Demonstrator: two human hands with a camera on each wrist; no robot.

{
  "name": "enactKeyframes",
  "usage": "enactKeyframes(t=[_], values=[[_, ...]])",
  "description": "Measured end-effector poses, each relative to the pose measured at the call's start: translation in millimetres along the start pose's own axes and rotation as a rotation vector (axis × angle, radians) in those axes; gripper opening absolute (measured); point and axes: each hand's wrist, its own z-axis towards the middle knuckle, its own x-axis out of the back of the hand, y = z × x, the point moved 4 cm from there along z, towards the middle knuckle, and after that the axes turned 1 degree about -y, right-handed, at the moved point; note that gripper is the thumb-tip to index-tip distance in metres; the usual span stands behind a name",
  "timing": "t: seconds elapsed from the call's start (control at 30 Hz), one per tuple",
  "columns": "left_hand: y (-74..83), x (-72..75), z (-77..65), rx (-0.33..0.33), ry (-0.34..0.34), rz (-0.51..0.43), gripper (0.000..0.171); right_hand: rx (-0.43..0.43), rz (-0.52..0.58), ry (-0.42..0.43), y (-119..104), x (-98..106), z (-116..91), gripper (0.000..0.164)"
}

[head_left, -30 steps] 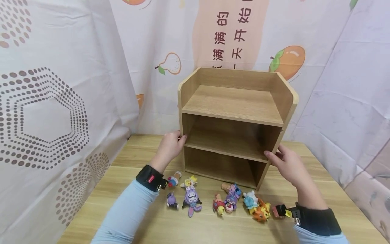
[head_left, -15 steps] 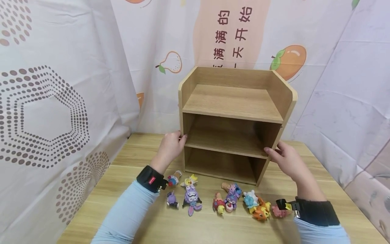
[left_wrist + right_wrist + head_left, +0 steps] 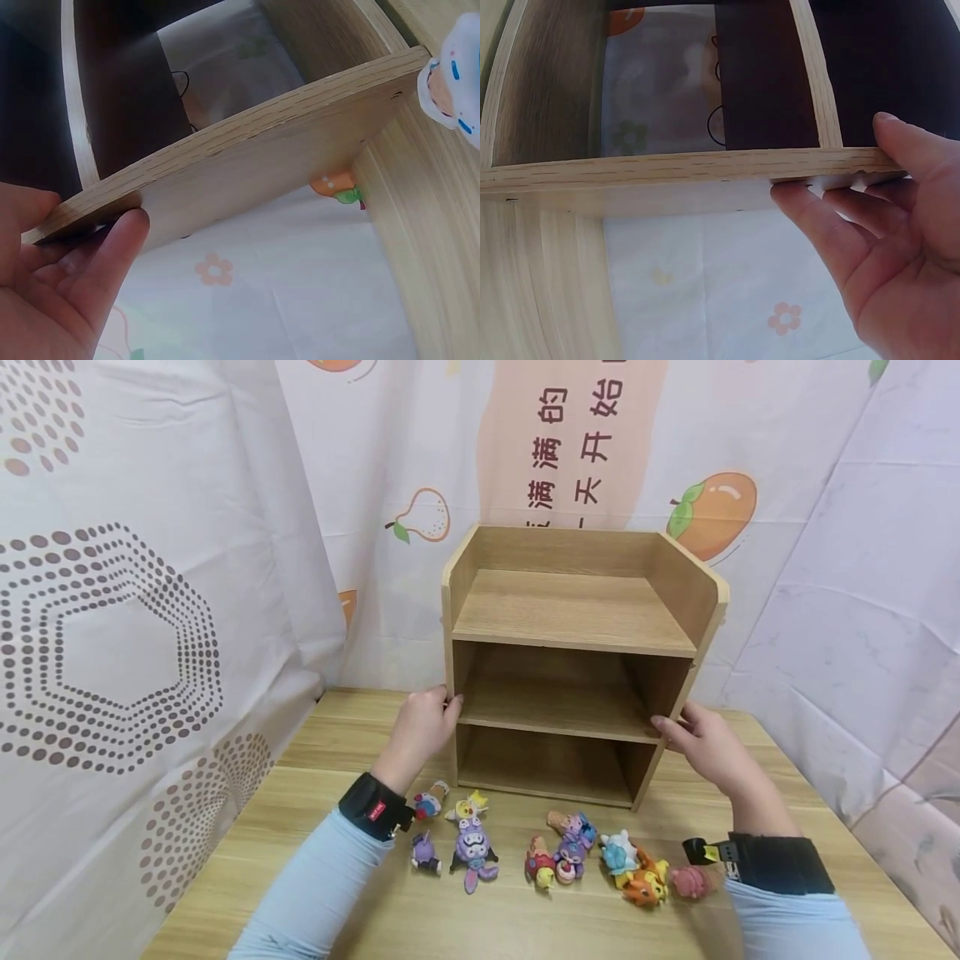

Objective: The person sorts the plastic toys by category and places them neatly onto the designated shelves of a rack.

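A small wooden desktop shelf [image 3: 570, 610], with a railed top and two compartments below, stands on the table. My left hand [image 3: 423, 731] grips its left side panel: the thumb is on the front edge, the fingers lie along the outer face. On the opposite side, my right hand [image 3: 712, 752] holds the right panel likewise, its thumb near the middle board's end. In the left wrist view, the left fingers [image 3: 112, 259] press the panel from outside. The right wrist view shows the right thumb [image 3: 907, 142] over the edge and the fingertips against the outer face.
Several small toy figures lie in front of the shelf, among them a purple long-eared one [image 3: 472, 852], an orange one [image 3: 645, 887] and a pink ice-cream cone [image 3: 692, 882]. A patterned curtain [image 3: 390, 610] hangs behind the wood-grain table [image 3: 525, 927].
The shelf's right side has swung back, away from me, so its front faces me more squarely. My right hand has moved back with it. The left hand has hardly moved.
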Motion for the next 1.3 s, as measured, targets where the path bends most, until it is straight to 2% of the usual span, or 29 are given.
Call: enactKeyframes(t=[0.4, 0.8, 1.07, 1.3], values=[[6.7, 1.1, -2.1, -0.013, 0.027, 0.034, 0.032, 0.005, 0.043, -0.015, 10.3, 1.5, 8.1, 0.055], [8.0, -3.8, 0.2, -0.029, 0.0, 0.017, 0.032, 0.017, 0.039, 0.005, 16.9, 1.6, 9.5, 0.053], [4.5, -5.9, 2.4, -0.004, 0.0, 0.014, 0.031, 0.021, 0.008, 0.009, 18.2, -0.2, 13.4, 0.053], [0.8, -4.6, 5.0, 0.015, 0.009, 0.012, 0.034, 0.015, -0.007, 0.026, 17.5, -1.1, 17.6, 0.047]])
